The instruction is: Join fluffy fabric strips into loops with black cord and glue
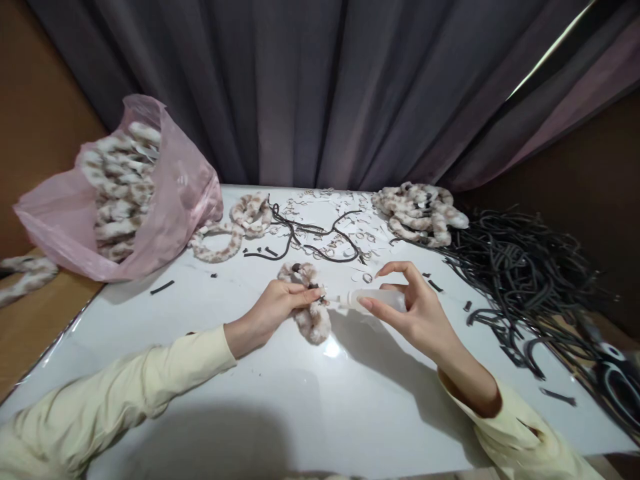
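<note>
Pinched between the thumb and fingers of my left hand [280,303] is a fluffy white-and-brown plush strip [314,323], held just above the table. A dark bit shows at its upper end and another beside my thumb. My right hand [417,310] is closed around a small translucent squeeze bottle [373,301], which lies sideways with its narrow white nozzle pointing left. The nozzle tip is at the plush strip, close to my left thumb; whether it touches cannot be made out. A small ring [367,278] lies on the table near my right index finger.
A pink plastic bag [193,193] full of plush strips stands at the left. Loose plush strips [217,243], dark cords [287,247] and scattered rings lie behind my hands. Right of them are a plush pile [425,213], a heap of black cords [525,280] and scissors [617,383].
</note>
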Motion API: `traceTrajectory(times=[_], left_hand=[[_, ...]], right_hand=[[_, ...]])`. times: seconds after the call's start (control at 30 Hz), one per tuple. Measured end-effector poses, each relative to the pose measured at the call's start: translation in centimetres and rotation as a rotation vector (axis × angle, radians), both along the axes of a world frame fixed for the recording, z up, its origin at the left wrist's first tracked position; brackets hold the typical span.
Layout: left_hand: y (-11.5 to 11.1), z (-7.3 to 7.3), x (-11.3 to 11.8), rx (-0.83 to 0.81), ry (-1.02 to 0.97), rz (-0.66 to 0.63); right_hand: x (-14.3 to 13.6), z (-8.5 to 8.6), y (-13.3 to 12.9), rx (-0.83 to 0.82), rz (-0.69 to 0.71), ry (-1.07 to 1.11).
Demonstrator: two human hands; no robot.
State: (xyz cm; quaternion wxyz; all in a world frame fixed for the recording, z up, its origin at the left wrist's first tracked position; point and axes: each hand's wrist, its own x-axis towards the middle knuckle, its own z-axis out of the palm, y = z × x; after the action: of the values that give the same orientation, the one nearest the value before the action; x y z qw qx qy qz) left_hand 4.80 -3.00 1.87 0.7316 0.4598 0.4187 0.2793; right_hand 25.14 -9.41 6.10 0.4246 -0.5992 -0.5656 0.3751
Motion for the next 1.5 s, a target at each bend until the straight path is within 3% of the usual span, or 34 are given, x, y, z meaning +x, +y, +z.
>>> traceTrajectory(times=[1.5], left_hand=[[-0.19, 0.18, 0.07, 0.038, 0.016, -0.035]], right_hand=[[-0.07, 0.25, -0.22, 0.060, -0.041, -0.024]])
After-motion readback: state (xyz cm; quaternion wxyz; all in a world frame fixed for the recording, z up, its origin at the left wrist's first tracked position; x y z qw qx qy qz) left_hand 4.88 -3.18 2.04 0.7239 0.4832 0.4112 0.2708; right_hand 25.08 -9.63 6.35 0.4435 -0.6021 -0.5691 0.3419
